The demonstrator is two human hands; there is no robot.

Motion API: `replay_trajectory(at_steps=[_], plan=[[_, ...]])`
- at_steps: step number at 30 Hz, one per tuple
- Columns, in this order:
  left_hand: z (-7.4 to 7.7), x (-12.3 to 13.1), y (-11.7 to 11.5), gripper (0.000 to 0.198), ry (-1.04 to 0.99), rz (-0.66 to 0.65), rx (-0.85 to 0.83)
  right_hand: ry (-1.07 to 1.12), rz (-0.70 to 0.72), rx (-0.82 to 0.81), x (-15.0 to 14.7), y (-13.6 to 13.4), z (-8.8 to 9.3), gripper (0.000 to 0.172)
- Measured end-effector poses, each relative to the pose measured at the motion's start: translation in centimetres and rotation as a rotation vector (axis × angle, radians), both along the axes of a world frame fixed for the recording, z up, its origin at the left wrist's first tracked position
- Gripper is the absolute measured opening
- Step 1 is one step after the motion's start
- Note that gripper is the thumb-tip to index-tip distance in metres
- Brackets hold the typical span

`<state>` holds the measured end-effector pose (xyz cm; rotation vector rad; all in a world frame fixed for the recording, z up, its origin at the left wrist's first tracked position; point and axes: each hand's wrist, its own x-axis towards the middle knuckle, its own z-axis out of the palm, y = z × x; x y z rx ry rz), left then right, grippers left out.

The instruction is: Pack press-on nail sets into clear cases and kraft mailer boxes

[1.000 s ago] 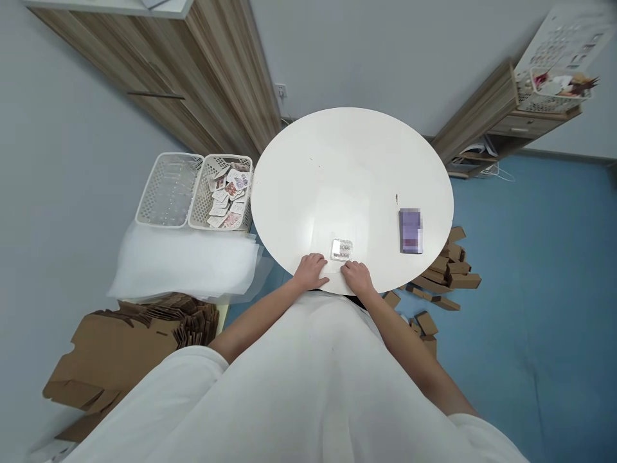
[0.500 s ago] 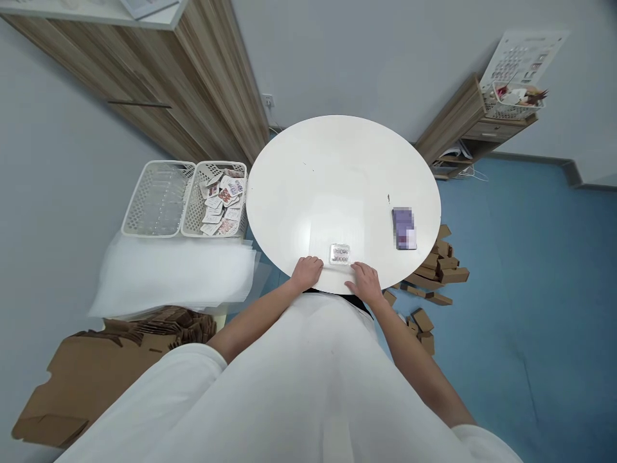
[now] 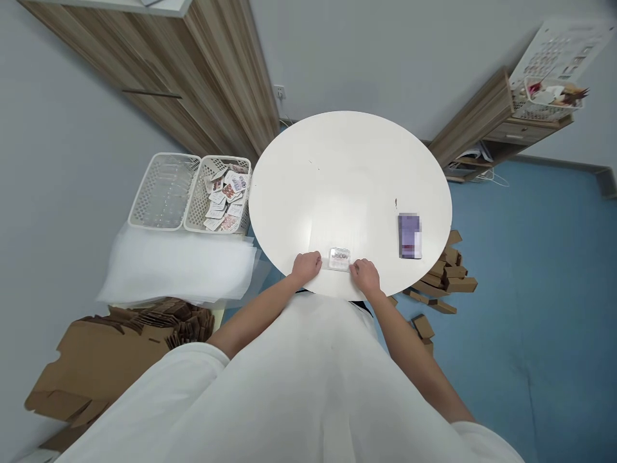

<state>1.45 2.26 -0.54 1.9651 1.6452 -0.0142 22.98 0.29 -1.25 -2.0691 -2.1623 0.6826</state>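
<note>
A small clear plastic box (image 3: 339, 258) with a printed card or small items inside lies near the front edge of the round table. Under it is a thin, translucent white sheet (image 3: 332, 233), hard to tell from the tabletop. At the box's left, my left hand (image 3: 306, 267) is closed, with its fingertips pinching the sheet's near edge. My right hand (image 3: 366, 276) is closed on the same edge just to the right. Between both hands the edge seems turned up against the box's near side.
The white round table (image 3: 351, 161) also bears a blurred purple object (image 3: 409, 236). To the left stand a basket of clear cases (image 3: 164, 193), a basket of printed cards (image 3: 222, 199), stacked translucent sheets (image 3: 178, 263) and flattened cardboard (image 3: 101, 360). Small cardboard boxes (image 3: 456, 273) lie on the floor.
Both hands have curled tighter at the sheet's near edge, and that edge now lies closer to the box. The view has shifted slightly.
</note>
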Motion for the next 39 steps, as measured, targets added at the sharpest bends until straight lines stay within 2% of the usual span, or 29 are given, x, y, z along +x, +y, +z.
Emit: replay_trajectory(at_steps=[3,6,10,12,14,18,27,30,33,36,39], plan=[[0.1,0.5,-0.1,0.018,0.052,-0.064,0.136,0.046,0.004,0.034,0.2,0.0,-0.4,0.019],[0.4,0.9,-0.1,0.032,0.073,-0.199,0.307,0.06,0.04,0.136,0.3,0.1,-0.5,0.014],[0.5,1.4,0.1,0.034,0.047,-0.462,0.369,0.05,0.276,0.242,0.0,0.3,-0.3,0.024],[0.4,1.4,0.1,0.03,0.034,-0.512,0.363,0.033,0.389,0.25,-0.1,0.3,-0.1,0.029],[0.5,1.3,0.0,0.028,0.027,-0.523,0.352,0.011,0.434,0.252,-0.1,0.2,0.2,0.026],[0.7,1.1,-0.1,0.027,0.011,-0.531,0.323,-0.003,0.437,0.242,-0.3,0.2,0.8,0.012],[0.9,1.9,0.5,0.036,-0.031,-0.439,0.222,0.018,0.436,0.094,-1.0,1.3,0.8,0.017],[1.6,1.4,0.0,0.035,-0.082,-0.425,0.181,0.047,0.469,0.038,-1.0,0.5,1.6,0.017],[2.4,0.6,-0.9,0.033,-0.132,-0.451,0.11,0.094,0.508,-0.024,-1.3,-0.9,2.6,0.025],[2.9,0.1,-1.2,0.027,-0.162,-0.473,0.09,0.13,0.493,-0.015,-1.6,-2.1,3.3,0.027],[3.0,-0.1,-0.7,0.024,-0.197,-0.464,0.111,0.139,0.433,0.063,-1.6,-2.2,3.5,0.027]])
